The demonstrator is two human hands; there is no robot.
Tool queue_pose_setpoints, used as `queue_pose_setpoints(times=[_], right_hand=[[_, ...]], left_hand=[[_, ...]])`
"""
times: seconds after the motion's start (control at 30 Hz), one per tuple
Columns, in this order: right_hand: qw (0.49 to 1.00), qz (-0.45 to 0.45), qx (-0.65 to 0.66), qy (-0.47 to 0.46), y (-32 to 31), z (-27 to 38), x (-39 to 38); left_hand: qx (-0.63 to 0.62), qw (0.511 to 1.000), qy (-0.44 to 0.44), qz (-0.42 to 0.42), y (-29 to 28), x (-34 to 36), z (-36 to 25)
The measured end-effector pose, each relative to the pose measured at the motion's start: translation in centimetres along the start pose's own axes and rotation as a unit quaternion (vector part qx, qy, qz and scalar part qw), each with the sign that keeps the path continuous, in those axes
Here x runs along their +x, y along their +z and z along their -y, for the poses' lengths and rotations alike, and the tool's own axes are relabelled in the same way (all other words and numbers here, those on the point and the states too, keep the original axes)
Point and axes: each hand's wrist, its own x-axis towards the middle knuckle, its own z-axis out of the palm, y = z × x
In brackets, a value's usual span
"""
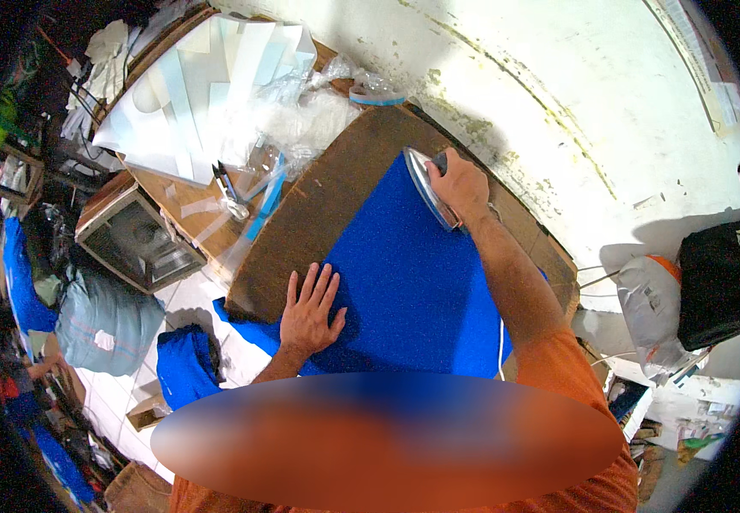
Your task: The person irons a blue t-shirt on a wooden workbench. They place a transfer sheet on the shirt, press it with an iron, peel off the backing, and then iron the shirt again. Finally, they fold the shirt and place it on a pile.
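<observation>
My right hand (pixel 458 184) is closed around the handle of a metal-soled clothes iron (pixel 428 190), my grip clamped on it at the far edge of the bright blue sheet of soft fabric (pixel 412 282). The iron is probably the heavy, rigid piece here, with a smooth sole that should glide easily over cloth; the handle on top is the only sensible place to hold it (the sole is likely hot). From this view it looks tipped up on its side, the shiny plate facing my left, its long axis running from near-right to far-left, with what I take for the pointed nose away from me.

The blue fabric is light and limp, and it would bunch under a push, so it wants pinning flat rather than pinching. My left hand (pixel 310 309) does just that: fingers spread and open, palm pressed on the cloth's near-left corner, holding nothing. The cloth lies spread over a worn brown padded ironing surface (pixel 318 205), its long axis running from me toward the white wall; a bit hangs off the near-left edge.

Beyond the surface, to the left, sit white cut sheets of stiff paper (pixel 190 94) and a pair of scissors (pixel 229 192), well apart from both hands.
</observation>
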Motion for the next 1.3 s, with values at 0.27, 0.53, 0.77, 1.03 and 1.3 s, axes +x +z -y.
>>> queue_pose_setpoints(times=[0.27, 0.53, 0.77, 1.03, 1.3], right_hand=[[0.997, 0.017, 0.059, 0.038, -4.3, -3.0, -5.6], [0.984, 0.114, 0.060, 0.122, -12.8, -7.5, -29.1], [0.979, 0.128, 0.005, 0.161, -19.3, -14.9, -36.7], [0.945, 0.032, 0.043, 0.322, -8.6, -15.6, -32.5], [0.912, 0.063, 0.002, 0.405, -5.5, -23.0, -27.1]], left_hand=[[-0.004, 1.000, 0.003, -0.030, 0.2, -0.1, -0.1], [0.045, 0.997, 0.042, -0.047, 0.6, 0.0, -0.4], [0.076, 0.996, 0.041, -0.031, 0.8, 0.1, -0.5], [0.100, 0.994, 0.043, -0.013, 1.1, 0.1, -0.2], [0.097, 0.993, 0.059, -0.025, 1.5, 0.2, 0.3]])
